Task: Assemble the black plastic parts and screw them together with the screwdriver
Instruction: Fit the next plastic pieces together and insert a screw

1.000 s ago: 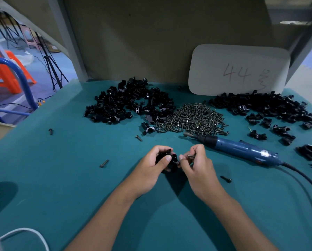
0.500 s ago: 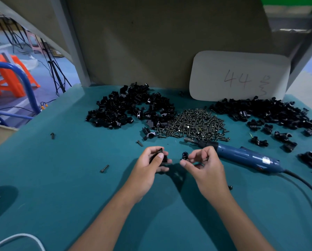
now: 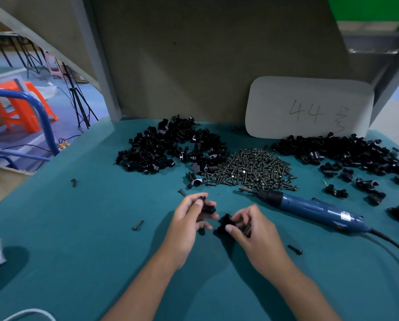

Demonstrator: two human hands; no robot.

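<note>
Teal felt covers the worktop [image 3: 83, 251], and nearest the person the two forearms reach in from six o'clock to meet near its middle. On the left hand [image 3: 189, 218] the fingers are curled round a small black plastic part [image 3: 207, 208], thumb pressed on top. Just beside it, at about three o'clock, the right hand [image 3: 251, 228] pinches a second black part [image 3: 225, 224] between thumb and fingers; what looks like a screw lies tucked in that palm, though I cannot be sure. The two parts are near each other but not yet joined.

Loose screws lie around them: one [image 3: 137, 225] at nine o'clock, another [image 3: 295, 249] at four. Farther out, toward two o'clock, the blue electric screwdriver [image 3: 309, 207] lies untouched on its side, its cord trailing off right. Beyond it sits the screw heap [image 3: 251, 169], flanked by a pile of black parts [image 3: 170, 147] at eleven o'clock and another [image 3: 355, 151] at one, with a white card [image 3: 309, 107] propped against the back board.

My worry is misalignment: if the halves mate crooked, the screw holes will not line up. A loosened palm could also drop the small screw among the strays.
</note>
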